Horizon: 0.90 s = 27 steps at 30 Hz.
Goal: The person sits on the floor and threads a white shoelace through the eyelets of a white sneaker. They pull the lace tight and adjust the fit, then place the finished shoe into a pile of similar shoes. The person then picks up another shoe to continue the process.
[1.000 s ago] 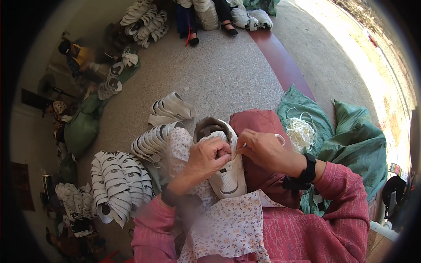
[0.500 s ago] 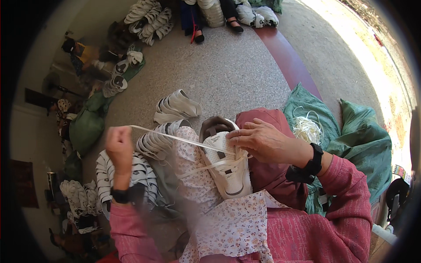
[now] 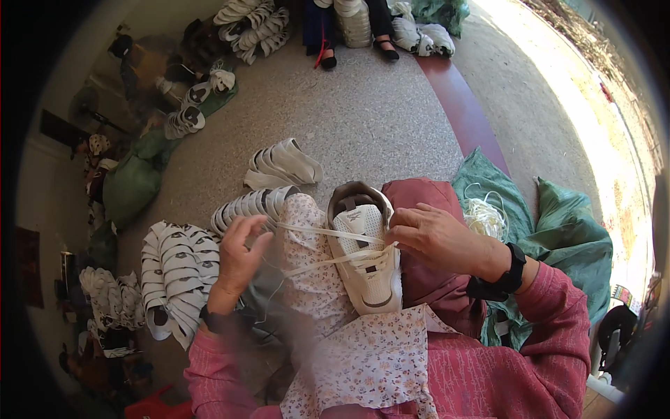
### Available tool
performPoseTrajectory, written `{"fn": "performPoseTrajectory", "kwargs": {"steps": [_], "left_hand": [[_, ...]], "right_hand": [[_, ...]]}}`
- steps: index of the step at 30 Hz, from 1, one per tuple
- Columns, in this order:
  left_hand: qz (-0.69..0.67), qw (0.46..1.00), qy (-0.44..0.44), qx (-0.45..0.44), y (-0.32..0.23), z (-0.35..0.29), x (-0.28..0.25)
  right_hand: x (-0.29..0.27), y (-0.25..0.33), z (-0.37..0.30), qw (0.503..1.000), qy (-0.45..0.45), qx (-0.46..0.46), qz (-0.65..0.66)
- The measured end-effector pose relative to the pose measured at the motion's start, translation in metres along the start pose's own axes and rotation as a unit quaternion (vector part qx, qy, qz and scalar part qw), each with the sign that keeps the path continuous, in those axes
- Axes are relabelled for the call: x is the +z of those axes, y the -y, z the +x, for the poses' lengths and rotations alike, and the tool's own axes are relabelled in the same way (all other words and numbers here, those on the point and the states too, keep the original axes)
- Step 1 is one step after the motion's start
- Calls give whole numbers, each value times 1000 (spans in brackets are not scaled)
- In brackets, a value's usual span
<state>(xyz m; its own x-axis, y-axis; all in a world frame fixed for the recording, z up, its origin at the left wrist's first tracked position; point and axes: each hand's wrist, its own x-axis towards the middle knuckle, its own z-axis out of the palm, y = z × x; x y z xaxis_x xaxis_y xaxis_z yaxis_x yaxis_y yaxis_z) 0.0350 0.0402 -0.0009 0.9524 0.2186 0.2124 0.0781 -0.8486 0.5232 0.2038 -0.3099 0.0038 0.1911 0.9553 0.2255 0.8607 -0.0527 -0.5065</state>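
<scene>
Fingers: left hand (image 3: pixel 237 255) pinching white lace (image 3: pixel 328 232); right hand (image 3: pixel 436 237) gripping lace at white sneaker (image 3: pixel 366 262) on lap.
Change: left hand drawn back in from far left; lace slacker, pull completed.
Surface: speckled floor (image 3: pixel 377 126), shoe-upper stacks (image 3: pixel 174 269) left.
Room: green sacks (image 3: pixel 558 237) right.

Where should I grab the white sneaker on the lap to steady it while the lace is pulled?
Probably grip the white sneaker at its heel collar, coming from the far end, away from the body. The opening is rigid and bare there, while the white lace stretches from the eyelets to the left hand, and the right hand covers its right side.
</scene>
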Motion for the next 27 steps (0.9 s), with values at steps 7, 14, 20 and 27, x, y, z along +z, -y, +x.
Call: {"fn": "performPoseTrajectory", "kwargs": {"steps": [7, 14, 20, 27], "left_hand": [[-61, 969, 54, 234, -83, 33, 27], [-85, 957, 145, 235, -77, 43, 60], [-85, 964, 142, 209, -74, 45, 72], [-114, 965, 184, 147, -75, 53, 81]], "right_hand": [[6, 6, 15, 997, 77, 4, -28], [12, 28, 3, 961, 44, 98, 256], [2, 16, 11, 901, -23, 335, 274], [15, 12, 17, 918, 35, 313, 242]]}}
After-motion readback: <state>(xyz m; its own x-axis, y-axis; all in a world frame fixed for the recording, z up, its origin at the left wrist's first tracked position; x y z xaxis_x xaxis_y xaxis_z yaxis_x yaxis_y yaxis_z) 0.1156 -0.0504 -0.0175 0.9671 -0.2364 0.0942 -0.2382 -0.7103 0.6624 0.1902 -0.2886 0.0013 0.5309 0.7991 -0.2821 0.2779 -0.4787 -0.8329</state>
